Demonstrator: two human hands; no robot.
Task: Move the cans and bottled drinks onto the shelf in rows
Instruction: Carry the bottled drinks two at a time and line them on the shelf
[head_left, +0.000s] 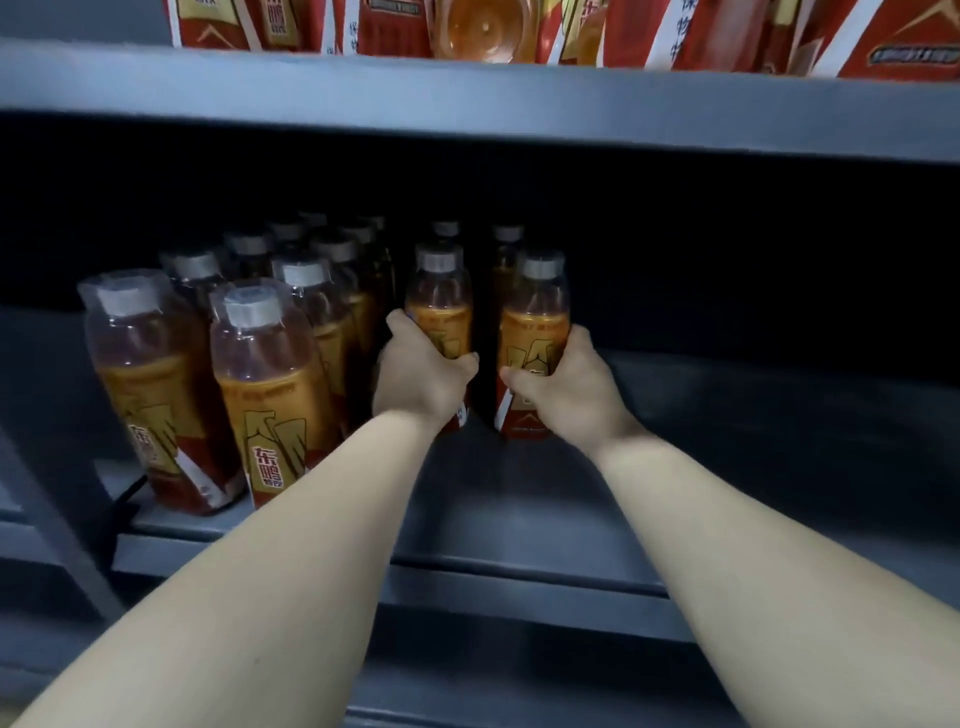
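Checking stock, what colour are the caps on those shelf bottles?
Grey or silver caps under clear wrap, seen in the head view.

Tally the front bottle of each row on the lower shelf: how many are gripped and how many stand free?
Rows counted from the left.
Gripped: 2, third-row bottle in the left hand, fourth-row bottle in the right hand.
Standing free: 2, first-row bottle and second-row bottle.
Total: 4.

Grey metal shelving (519, 525) in dim light, its recess black beneath the upper board (467, 104).
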